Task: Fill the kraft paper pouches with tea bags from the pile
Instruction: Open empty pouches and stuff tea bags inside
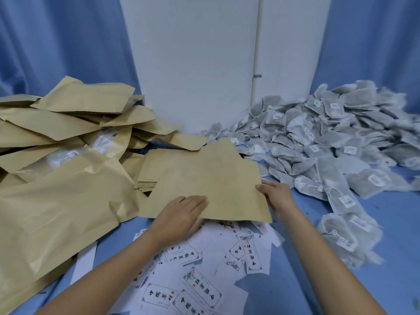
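A flat kraft paper pouch [211, 183] lies tilted at the centre, held between both hands. My left hand [181, 214] grips its near bottom edge, fingers on top of the paper. My right hand [276, 196] pinches its right edge with the thumb on top. Beneath it sits a stack of flat empty pouches [147, 178]. A big pile of grey tea bags [329, 137] with white tags spreads across the right side. Filled, puffed kraft pouches [68, 137] are heaped at the left.
White printed labels [204, 269] lie scattered on the blue cloth [386, 223] near me, between my forearms. A white panel [193, 64] and blue curtains stand behind the piles. A few tea bags [347, 235] lie loose at the near right.
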`<action>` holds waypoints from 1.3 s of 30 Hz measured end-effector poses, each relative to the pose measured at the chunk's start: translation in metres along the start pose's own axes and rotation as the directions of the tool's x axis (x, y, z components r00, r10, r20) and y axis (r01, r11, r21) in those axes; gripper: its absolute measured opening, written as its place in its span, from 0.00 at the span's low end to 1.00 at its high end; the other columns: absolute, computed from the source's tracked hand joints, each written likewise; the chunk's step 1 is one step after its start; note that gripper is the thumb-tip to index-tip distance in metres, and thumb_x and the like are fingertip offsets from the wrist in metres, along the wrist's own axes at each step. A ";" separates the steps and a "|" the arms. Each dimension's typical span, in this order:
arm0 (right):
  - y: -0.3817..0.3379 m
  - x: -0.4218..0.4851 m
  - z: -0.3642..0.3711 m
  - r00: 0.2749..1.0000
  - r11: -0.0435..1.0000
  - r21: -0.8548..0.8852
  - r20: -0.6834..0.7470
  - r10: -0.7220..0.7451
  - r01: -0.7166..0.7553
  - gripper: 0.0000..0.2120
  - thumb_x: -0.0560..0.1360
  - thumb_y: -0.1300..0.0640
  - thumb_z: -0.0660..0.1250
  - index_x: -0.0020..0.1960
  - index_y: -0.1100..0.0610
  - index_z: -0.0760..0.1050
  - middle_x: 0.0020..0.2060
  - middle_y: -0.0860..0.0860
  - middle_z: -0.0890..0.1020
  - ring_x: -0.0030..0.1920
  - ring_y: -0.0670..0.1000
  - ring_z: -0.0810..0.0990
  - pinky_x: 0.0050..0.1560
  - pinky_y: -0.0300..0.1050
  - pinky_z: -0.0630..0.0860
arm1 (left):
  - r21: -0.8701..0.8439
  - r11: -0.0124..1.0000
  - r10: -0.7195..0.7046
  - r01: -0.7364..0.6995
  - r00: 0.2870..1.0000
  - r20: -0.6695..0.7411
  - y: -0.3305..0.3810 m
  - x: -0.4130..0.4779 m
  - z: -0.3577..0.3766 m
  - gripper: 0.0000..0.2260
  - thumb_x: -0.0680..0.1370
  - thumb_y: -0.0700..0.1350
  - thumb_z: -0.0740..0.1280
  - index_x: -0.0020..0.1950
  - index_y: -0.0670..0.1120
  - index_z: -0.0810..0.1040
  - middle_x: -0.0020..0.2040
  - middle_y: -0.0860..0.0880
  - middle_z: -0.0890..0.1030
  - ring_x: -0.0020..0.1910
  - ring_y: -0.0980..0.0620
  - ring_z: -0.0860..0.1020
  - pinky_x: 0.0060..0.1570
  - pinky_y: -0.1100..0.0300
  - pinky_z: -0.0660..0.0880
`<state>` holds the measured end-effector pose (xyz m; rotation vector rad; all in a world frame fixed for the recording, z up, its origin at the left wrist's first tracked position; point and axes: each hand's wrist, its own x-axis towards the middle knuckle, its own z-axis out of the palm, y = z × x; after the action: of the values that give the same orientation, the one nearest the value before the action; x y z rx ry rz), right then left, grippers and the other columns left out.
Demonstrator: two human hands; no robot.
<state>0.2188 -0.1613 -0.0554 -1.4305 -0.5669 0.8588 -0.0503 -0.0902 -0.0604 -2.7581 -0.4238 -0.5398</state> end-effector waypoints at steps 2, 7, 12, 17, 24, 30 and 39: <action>0.008 -0.004 -0.003 0.998 0.997 0.082 0.057 0.005 -0.010 0.09 0.72 0.69 0.67 0.49 0.61 0.81 0.43 0.58 0.85 0.41 0.55 0.83 0.45 0.46 0.80 | -0.178 0.980 -0.067 0.087 0.991 0.116 0.014 0.012 -0.001 0.27 0.80 0.59 0.51 0.74 0.46 0.66 0.75 0.49 0.63 0.70 0.56 0.66 0.64 0.60 0.65; 0.026 -0.017 0.011 0.992 0.979 0.188 0.110 0.065 -0.085 0.05 0.71 0.71 0.68 0.43 0.65 0.82 0.33 0.58 0.83 0.29 0.51 0.80 0.29 0.38 0.75 | -0.559 0.684 -0.444 0.468 0.876 0.189 0.062 0.086 0.016 0.26 0.79 0.55 0.61 0.73 0.44 0.63 0.69 0.47 0.61 0.68 0.51 0.64 0.67 0.60 0.62; 0.031 -0.018 0.011 0.967 0.884 0.393 0.144 0.210 -0.251 0.04 0.72 0.71 0.66 0.46 0.69 0.80 0.35 0.59 0.82 0.33 0.52 0.79 0.34 0.39 0.74 | -0.485 0.642 -0.547 0.594 0.798 0.254 0.083 0.123 0.028 0.28 0.77 0.55 0.64 0.73 0.44 0.64 0.64 0.46 0.64 0.66 0.48 0.63 0.62 0.54 0.68; 0.028 -0.017 0.014 0.932 0.782 0.517 0.279 0.230 -0.348 0.07 0.73 0.72 0.65 0.50 0.70 0.77 0.40 0.59 0.83 0.34 0.49 0.84 0.41 0.38 0.81 | -0.514 0.587 -0.551 0.625 0.774 0.312 0.083 0.122 0.030 0.29 0.77 0.55 0.64 0.74 0.44 0.64 0.63 0.45 0.66 0.65 0.48 0.65 0.63 0.57 0.66; 0.029 -0.019 0.015 0.894 0.780 0.488 0.404 0.195 -0.391 0.13 0.76 0.67 0.63 0.60 0.70 0.73 0.51 0.62 0.79 0.53 0.56 0.78 0.68 0.47 0.69 | -0.577 0.540 -0.519 0.613 0.782 0.346 0.068 0.116 0.016 0.14 0.73 0.47 0.73 0.55 0.42 0.79 0.48 0.47 0.74 0.47 0.52 0.73 0.39 0.67 0.62; 0.028 -0.020 0.014 0.918 0.842 0.427 0.353 0.180 -0.330 0.04 0.71 0.63 0.69 0.42 0.64 0.75 0.33 0.56 0.79 0.34 0.48 0.77 0.45 0.38 0.74 | -0.629 0.447 -0.596 0.636 0.736 0.321 0.073 0.109 0.007 0.11 0.71 0.41 0.70 0.30 0.40 0.74 0.29 0.46 0.68 0.31 0.52 0.64 0.31 0.59 0.60; 0.030 -0.028 0.018 0.979 0.969 0.240 0.203 0.015 -0.065 0.14 0.73 0.64 0.70 0.32 0.59 0.68 0.34 0.58 0.78 0.37 0.53 0.76 0.46 0.44 0.76 | -0.380 0.601 -0.631 0.704 0.709 0.316 0.079 0.121 -0.004 0.12 0.75 0.43 0.63 0.42 0.35 0.79 0.39 0.37 0.79 0.41 0.39 0.78 0.35 0.56 0.69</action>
<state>0.1832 -0.1748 -0.0786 -1.1412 -0.5618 1.0744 0.0825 -0.1358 -0.0262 -3.0359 -1.6269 -0.6701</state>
